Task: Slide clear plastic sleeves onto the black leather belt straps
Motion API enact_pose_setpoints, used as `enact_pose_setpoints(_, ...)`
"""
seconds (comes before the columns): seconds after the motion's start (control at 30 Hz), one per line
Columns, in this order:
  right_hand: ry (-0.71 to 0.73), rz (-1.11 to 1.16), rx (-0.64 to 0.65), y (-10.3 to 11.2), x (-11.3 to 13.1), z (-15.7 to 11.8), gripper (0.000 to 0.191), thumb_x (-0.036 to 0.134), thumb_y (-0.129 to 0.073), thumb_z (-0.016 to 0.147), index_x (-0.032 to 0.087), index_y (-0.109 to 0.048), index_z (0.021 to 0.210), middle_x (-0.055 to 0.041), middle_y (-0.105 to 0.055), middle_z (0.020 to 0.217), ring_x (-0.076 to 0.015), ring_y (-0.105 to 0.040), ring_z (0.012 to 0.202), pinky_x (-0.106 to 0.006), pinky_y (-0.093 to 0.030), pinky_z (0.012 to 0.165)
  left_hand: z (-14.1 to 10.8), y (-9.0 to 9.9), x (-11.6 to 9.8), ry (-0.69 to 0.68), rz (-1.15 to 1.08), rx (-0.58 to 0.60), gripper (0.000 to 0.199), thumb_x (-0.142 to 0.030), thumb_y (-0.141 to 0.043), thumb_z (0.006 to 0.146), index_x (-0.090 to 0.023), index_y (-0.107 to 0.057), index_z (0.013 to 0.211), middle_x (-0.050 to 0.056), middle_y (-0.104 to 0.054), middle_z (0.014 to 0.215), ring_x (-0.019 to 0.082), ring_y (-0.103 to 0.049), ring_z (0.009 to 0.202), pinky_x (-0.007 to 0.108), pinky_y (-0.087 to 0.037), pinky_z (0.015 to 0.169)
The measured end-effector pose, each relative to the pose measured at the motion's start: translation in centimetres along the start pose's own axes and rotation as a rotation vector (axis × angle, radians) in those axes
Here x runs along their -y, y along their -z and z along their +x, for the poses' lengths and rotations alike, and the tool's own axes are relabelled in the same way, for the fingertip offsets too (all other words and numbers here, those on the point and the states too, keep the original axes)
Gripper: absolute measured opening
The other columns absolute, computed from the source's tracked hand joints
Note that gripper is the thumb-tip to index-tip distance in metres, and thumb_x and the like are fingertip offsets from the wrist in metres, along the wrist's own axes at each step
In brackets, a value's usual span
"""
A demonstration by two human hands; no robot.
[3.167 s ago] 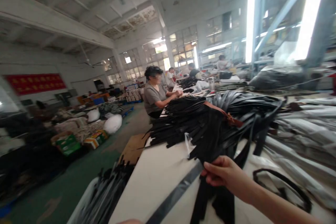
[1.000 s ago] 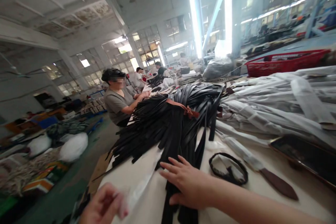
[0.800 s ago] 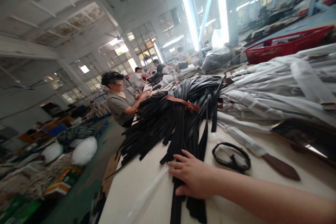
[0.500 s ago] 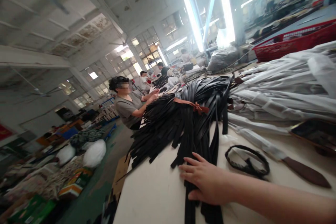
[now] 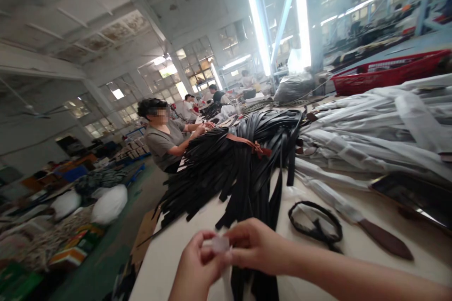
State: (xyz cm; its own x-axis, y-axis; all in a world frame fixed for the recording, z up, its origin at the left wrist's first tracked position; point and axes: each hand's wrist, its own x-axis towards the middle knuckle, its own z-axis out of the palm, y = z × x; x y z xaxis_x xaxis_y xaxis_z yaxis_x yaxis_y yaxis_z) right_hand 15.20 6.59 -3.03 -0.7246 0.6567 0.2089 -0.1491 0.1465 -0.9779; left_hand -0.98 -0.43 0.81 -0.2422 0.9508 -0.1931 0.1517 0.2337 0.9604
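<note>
Just above the table's near edge, my left hand [image 5: 198, 259] and my right hand [image 5: 257, 247] meet, fingers pinched on a small whitish, translucent piece [image 5: 221, 244] that looks like thin plastic. Its lower part is mostly hidden by my fingers. Behind and below my right hand lie long black straps [image 5: 247, 188], part of a big heap of black straps [image 5: 212, 169]. A reddish-brown strap [image 5: 243, 141] is tied across the heap.
To the right lie a black band loop [image 5: 315, 221], a brown-tipped strap in white wrapping [image 5: 386, 240], a dark phone-like object [image 5: 416, 195] and many white-wrapped straps [image 5: 370, 122]. Behind them stands a red basket [image 5: 384, 77]. A co-worker [image 5: 164, 136] handles straps at the table's left side.
My right hand has lifted off the black straps and moved left. My left hand has come into view, and both now pinch the whitish piece. The view has shifted slightly.
</note>
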Motion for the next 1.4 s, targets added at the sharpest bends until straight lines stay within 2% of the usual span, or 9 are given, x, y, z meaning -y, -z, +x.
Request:
enact_pose_setpoints(0.1,-0.035,-0.041,-0.263,1.4,-1.3,1.3,0.043,0.047,-0.062,0.080,0.009,-0.066,0.060,0.0014,-0.052,0.050,-0.0076,-0.045,0.048,-0.017,-0.034,0.045,2.9,-3.5,-1.6,0.016,-0.080,0.081,0.063,-0.047,-0.084,0.052,-0.019,-0.051,0.097,0.002,-0.071,0.066,0.018,-0.066,0.060,0.024,-0.047,0.057)
enact_pose_setpoints(0.17,-0.036,-0.040,-0.332,2.5,-1.6,1.8,0.039,0.041,-0.062,0.079,0.010,-0.065,0.057,0.0014,-0.052,0.050,-0.0079,-0.045,0.048,-0.018,-0.034,0.046,4.1,-4.6,-1.8,0.021,-0.106,0.126,0.063,-0.046,-0.083,0.055,-0.020,-0.050,0.102,0.002,-0.071,0.070,0.020,-0.068,0.068,0.026,-0.049,0.061)
enact_pose_setpoints(0.37,-0.180,-0.012,-0.439,3.2,-1.9,2.2,0.021,0.030,-0.068,0.067,0.012,-0.064,0.057,0.0037,-0.051,0.045,-0.0076,-0.046,0.044,-0.018,-0.032,0.042,6.3,-2.9,0.9,0.045,-0.085,0.180,0.048,-0.046,-0.084,0.050,-0.016,-0.059,0.077,0.002,-0.067,0.059,0.017,-0.063,0.057,0.024,-0.047,0.055)
enact_pose_setpoints(0.63,-0.349,0.147,-0.380,1.3,-1.4,1.8,0.039,0.045,-0.078,0.057,0.015,-0.054,0.059,0.0050,-0.052,0.045,-0.0078,-0.050,0.042,-0.018,-0.039,0.042,6.4,-2.8,2.2,-0.133,-0.114,0.110,0.053,-0.017,-0.082,0.044,-0.019,-0.061,0.093,0.000,-0.062,0.071,0.019,-0.063,0.071,0.024,-0.048,0.058)
enact_pose_setpoints(0.77,-0.362,0.136,-0.238,2.0,-1.4,1.8,0.044,0.056,-0.063,0.074,0.012,-0.061,0.068,-0.0003,-0.059,0.056,-0.0095,-0.054,0.048,-0.022,-0.047,0.050,6.6,-2.5,2.1,-0.178,-0.054,0.094,0.039,-0.019,-0.075,0.053,-0.018,-0.063,0.091,-0.003,-0.059,0.062,0.015,-0.058,0.062,0.022,-0.045,0.056)
enact_pose_setpoints(0.9,-0.077,-0.597,-0.254,4.5,-1.2,1.7,0.023,0.030,-0.054,0.088,0.013,-0.069,0.087,-0.0093,-0.069,0.086,-0.0180,-0.062,0.079,-0.032,-0.050,0.077,7.4,-1.2,1.7,-0.185,0.002,0.058,0.037,-0.025,-0.077,0.054,-0.017,-0.065,0.088,-0.005,-0.056,0.054,0.014,-0.056,0.056,0.022,-0.041,0.055)
enact_pose_setpoints(1.0,0.188,-0.950,-0.073,5.6,-1.1,1.5,0.027,0.022,-0.062,0.083,0.018,-0.067,0.109,-0.0085,-0.067,0.108,-0.0209,-0.057,0.102,-0.035,-0.041,0.094,7.7,-0.4,1.2,-0.171,-0.044,0.035,0.043,-0.029,-0.080,0.054,-0.015,-0.065,0.092,-0.006,-0.056,0.053,0.012,-0.055,0.054,0.022,-0.042,0.057)
enact_pose_setpoints(1.23,0.290,-1.066,0.019,5.1,-1.5,1.4,0.011,0.027,-0.058,0.087,0.024,-0.069,0.086,-0.0018,-0.067,0.093,-0.0189,-0.056,0.094,-0.036,-0.037,0.091,7.9,0.1,0.9,-0.153,-0.123,0.030,0.056,-0.034,-0.077,0.061,-0.011,-0.057,0.109,-0.002,-0.064,0.054,0.013,-0.057,0.052,0.025,-0.046,0.058)
enact_pose_setpoints(1.4,0.331,-1.019,-0.273,5.5,0.3,1.0,0.020,0.016,-0.040,0.091,0.016,-0.060,0.088,-0.0066,-0.062,0.085,-0.0181,-0.056,0.082,-0.032,-0.043,0.082,8.9,1.3,1.2,-0.255,-0.037,0.004,0.055,-0.027,-0.079,0.058,-0.012,-0.058,0.107,-0.009,-0.052,0.053,0.008,-0.050,0.052,0.018,-0.039,0.055)
